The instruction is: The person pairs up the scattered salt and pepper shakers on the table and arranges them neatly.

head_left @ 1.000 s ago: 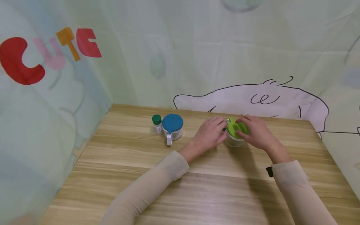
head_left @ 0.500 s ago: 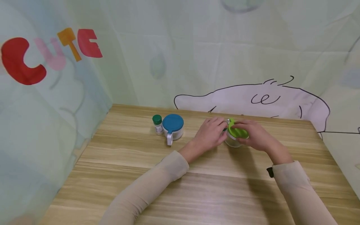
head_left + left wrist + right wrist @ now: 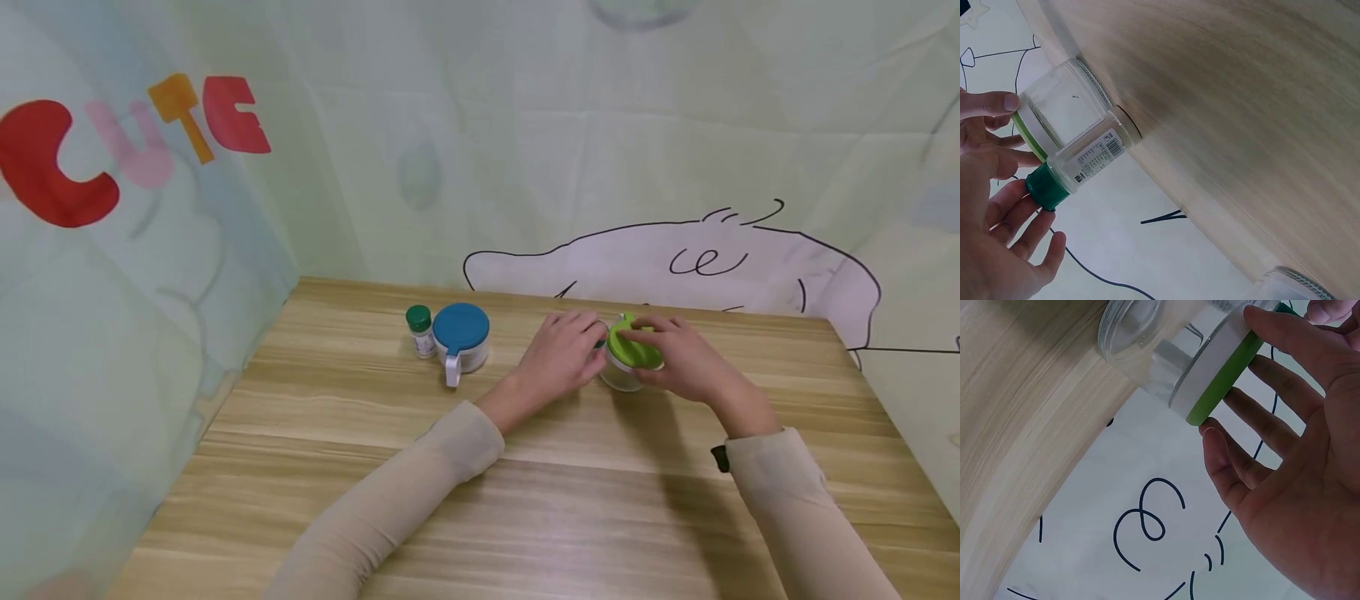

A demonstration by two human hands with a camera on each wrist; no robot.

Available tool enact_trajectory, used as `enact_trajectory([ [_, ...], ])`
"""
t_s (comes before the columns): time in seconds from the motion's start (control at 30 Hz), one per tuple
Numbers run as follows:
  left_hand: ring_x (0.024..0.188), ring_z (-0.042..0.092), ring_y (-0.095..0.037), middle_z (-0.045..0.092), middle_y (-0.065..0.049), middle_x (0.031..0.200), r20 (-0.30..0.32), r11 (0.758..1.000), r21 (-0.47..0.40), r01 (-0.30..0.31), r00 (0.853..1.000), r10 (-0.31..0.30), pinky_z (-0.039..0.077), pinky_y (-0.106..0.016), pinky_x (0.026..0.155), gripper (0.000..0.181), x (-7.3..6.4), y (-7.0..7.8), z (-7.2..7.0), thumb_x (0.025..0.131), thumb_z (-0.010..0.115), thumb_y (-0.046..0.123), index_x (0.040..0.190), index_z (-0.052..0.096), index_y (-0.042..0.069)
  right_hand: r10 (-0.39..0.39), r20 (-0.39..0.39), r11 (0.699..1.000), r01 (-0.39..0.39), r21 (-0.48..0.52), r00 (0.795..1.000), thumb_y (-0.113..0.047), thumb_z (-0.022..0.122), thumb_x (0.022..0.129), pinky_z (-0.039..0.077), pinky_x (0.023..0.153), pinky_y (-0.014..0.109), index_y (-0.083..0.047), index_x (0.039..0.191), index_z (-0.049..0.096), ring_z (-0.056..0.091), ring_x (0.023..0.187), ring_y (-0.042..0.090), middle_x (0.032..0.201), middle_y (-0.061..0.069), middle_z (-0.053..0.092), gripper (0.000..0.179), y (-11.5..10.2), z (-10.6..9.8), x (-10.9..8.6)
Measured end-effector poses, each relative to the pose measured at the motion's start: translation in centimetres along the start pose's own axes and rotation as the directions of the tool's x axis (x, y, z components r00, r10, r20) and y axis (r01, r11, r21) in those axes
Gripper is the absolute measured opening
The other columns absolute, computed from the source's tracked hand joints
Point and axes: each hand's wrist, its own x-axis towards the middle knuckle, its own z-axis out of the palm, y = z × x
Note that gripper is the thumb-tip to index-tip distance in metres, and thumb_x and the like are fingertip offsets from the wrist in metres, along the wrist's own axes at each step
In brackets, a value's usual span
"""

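In the head view my left hand (image 3: 558, 354) is at a small clear bottle, mostly hidden there. The left wrist view shows its fingers pinching the green cap (image 3: 1047, 186) of that bottle (image 3: 1094, 153), which stands upright and carries a printed label. Right against it is a clear jar (image 3: 1066, 100) with a lime-green lid (image 3: 630, 348). My right hand (image 3: 686, 358) reaches over the jar from the right. Its thumb and fingertips hold the lid's edge (image 3: 1222, 381), and the jar's base is on the table.
A second jar with a blue lid (image 3: 461, 327) and white handle stands to the left on the wooden table (image 3: 525, 508). Beside it is another green-capped bottle (image 3: 423, 342). Printed cloth (image 3: 510, 167) hangs behind the table's back edge.
The right hand has lowered slightly and its fingers have shifted over the green lid. The lid's tab has turned a little to the right. The left hand has stayed in place.
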Motion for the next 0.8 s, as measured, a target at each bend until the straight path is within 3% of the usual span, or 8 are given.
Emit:
enact_trajectory([
  [0.3,0.116,0.06,-0.015,0.064,0.005,0.124,0.015,1.0,-0.002,0.011,1.0,-0.011,0.051,-0.037,0.106,0.023,0.04,0.08,-0.21,0.105,0.062,0.03,0.124,0.069,0.018,-0.021,-0.025,1.0,0.02,-0.014,0.999,-0.012,0.084,0.087,0.044,0.107,0.07,-0.004,0.146,0.061,0.05,0.131,0.051,0.144,0.027,0.058,0.064,0.28,-0.04,-0.04],
  [0.57,0.117,0.059,-0.014,0.064,0.005,0.125,0.019,1.0,0.017,0.01,1.0,-0.01,0.052,-0.037,0.105,0.025,0.09,-0.03,-0.12,0.105,0.062,0.031,0.126,0.069,0.018,-0.115,-0.061,0.993,0.115,-0.002,0.991,-0.003,0.084,0.085,0.046,0.108,0.068,0.002,0.135,0.068,0.057,0.13,0.05,0.139,0.026,0.063,0.052,0.53,0.07,-0.18],
  [0.8,0.117,0.059,-0.015,0.063,0.005,0.124,0.018,1.0,0.018,0.0,1.0,0.0,0.052,-0.037,0.103,0.024,0.16,0.04,-0.09,0.105,0.061,0.03,0.125,0.069,0.018,-0.087,-0.058,0.996,0.088,0.01,0.995,-0.005,0.082,0.088,0.044,0.109,0.069,0.001,0.136,0.068,0.055,0.13,0.05,0.138,0.026,0.062,0.05,0.52,0.18,-0.3],
])
